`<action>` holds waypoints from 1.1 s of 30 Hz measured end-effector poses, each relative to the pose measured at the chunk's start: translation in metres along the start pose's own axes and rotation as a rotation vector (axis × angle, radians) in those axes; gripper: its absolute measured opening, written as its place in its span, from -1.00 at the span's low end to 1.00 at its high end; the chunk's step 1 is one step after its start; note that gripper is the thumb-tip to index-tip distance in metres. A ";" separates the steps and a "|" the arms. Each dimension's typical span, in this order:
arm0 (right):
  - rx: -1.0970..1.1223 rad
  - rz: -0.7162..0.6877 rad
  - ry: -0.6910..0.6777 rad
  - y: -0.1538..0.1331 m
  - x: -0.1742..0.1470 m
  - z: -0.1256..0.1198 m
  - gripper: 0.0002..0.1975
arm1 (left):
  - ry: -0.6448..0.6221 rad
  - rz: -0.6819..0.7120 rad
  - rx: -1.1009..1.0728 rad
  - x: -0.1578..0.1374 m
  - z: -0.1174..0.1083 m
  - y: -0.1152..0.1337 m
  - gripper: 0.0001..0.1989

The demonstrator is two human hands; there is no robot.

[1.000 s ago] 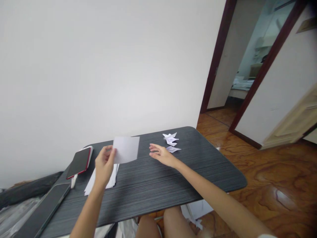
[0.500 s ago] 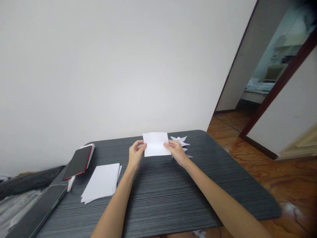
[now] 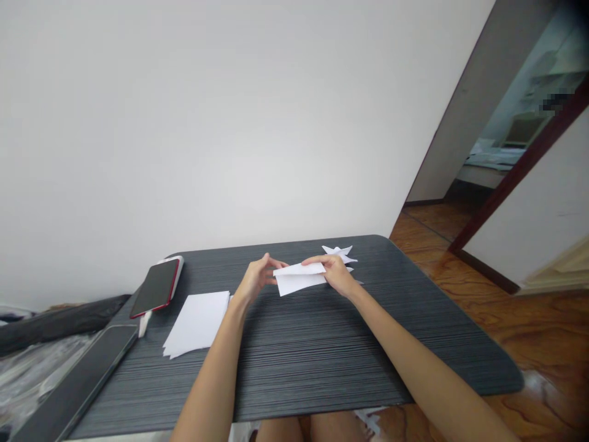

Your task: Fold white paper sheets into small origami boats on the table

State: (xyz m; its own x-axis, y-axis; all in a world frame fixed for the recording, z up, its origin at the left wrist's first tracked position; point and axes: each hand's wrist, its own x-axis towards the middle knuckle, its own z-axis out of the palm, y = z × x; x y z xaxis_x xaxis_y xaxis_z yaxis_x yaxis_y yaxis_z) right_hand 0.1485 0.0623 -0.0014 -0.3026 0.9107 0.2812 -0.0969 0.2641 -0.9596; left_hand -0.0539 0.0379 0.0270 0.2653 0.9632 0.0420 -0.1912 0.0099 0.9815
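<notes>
Holding one bent white sheet over a dark table

At the left edge lie one black roll and, nearer, crumpled clear plastic. One long dark slab stretches along the near left, cut off by the bottom of the view. Just beyond it, one red-edged tablet leans on one white stand. Next to the right lies one stack of white paper; its sheets cannot be counted, though more than one corner pokes out.

Two hands are at work over the table's far half. The left hand has its fingers spread at the white sheet's left end, some behind it; whether they press on the paper I cannot tell. The single white sheet is bent over on itself between the hands, and the right hand pinches its right end.

Past that hand, at the far right of the table, sit folded paper shapes, partly hidden, so their number is unclear. One doorway opens at the far right.
</notes>
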 end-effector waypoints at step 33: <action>-0.319 -0.169 -0.266 -0.028 -0.008 -0.004 -0.87 | -0.026 0.019 0.240 -0.006 0.026 -0.001 -0.59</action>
State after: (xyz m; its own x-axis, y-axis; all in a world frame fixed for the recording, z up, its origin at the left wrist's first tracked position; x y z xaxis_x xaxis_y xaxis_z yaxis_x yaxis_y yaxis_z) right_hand 0.1571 0.0488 0.0234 -0.5448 0.7442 0.3865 0.1184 0.5246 -0.8431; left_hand -0.0308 0.0252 0.0303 0.2888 0.9554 0.0623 0.0333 -0.0750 0.9966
